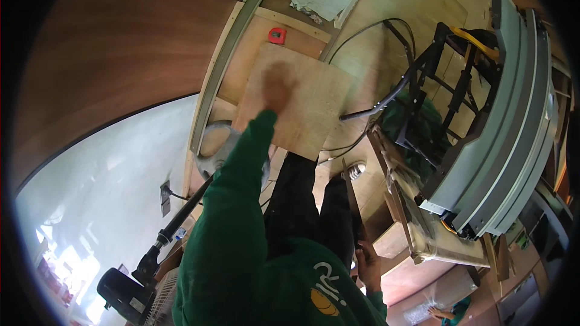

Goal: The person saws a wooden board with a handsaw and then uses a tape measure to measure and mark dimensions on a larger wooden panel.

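Observation:
A square plywood board lies flat in front of me, its near edge by my dark-trousered leg. My left hand is stretched out over its left part, smeared by motion; whether it touches the wood I cannot tell. Low on my right side, my right hand is closed at the wide end of a long, tapered flat piece that looks like a handsaw. Its narrow end points away from me, near my shoe. Just beyond the board's far edge sits a red tape measure.
On the right, a large grey machine stands on a black folding frame. A black cable loops across the floor. To my left is a pedestal fan with a round grey base. Another hand shows at the lower right.

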Motion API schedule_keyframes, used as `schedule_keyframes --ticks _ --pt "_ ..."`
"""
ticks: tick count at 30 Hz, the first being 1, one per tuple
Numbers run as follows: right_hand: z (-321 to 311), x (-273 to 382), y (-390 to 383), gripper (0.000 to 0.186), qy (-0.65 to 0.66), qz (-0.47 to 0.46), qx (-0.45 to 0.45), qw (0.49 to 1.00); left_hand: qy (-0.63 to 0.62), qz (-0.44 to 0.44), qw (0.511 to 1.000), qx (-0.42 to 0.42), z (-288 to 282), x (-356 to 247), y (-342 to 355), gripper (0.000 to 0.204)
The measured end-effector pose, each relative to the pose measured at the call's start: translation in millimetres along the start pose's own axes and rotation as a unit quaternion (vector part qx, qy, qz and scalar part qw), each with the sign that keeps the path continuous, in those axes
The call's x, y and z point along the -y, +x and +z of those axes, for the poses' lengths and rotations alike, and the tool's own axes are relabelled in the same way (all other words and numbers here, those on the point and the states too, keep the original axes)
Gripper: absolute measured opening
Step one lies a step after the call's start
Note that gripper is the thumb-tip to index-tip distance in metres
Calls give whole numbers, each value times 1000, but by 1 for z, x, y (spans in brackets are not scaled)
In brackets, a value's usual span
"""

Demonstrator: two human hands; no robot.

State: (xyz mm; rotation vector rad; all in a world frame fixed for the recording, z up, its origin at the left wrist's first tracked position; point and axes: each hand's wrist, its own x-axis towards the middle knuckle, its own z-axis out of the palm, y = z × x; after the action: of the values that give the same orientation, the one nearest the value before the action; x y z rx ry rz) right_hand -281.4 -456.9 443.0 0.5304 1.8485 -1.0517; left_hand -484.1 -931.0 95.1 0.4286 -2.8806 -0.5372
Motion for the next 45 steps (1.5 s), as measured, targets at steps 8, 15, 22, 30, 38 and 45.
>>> schedule_keyframes --ticks 8,15,22,30,38,45 --pt "7 13 17 28 -2 -5 -19 1000 -82 -74 993 35 -52 50 132 102" --pt "10 32 28 28 -4 7 -28 1000 38 -201 957 206 26 49 200 103" --pt "33 31 35 28 -43 69 -40 996 -94 -64 934 339 -5 24 282 79" --pt "46 54 44 28 -4 60 -34 998 41 -153 968 195 10 19 241 87" --pt "25 26 46 28 -41 -7 -14 999 45 105 942 317 -6 45 135 90" --pt "8 1 33 27 -10 -13 -44 999 47 4 812 582 -33 18 150 81"
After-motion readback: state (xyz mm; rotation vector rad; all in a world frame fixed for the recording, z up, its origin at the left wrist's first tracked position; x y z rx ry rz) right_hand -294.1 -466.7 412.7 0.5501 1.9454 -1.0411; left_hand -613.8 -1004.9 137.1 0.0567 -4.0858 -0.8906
